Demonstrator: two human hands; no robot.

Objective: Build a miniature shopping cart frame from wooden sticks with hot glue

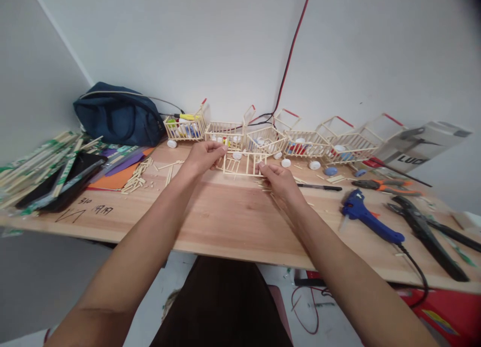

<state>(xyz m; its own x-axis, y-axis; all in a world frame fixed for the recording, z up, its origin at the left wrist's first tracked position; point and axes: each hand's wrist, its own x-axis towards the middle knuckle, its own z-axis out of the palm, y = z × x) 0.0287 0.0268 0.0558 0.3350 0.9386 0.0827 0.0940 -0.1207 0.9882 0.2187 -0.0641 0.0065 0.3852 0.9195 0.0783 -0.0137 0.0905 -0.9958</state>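
Observation:
Both my hands hold a small ladder-like frame of thin wooden sticks (244, 164) just above the wooden table (225, 217). My left hand (205, 156) pinches the frame's upper left end with fingers closed. My right hand (280, 179) grips its lower right corner, fingers curled. Right behind the frame stands a row of several little stick carts (300, 141) with red handles and white bottle-cap wheels.
A blue glue gun (370, 219) with a black cord lies at right, beside pliers (387, 187) and black cutters (424, 232). A black pen (319, 188) lies near my right hand. Loose sticks (137, 177), chopstick packets (41, 161) and a dark blue bag (118, 114) are at left.

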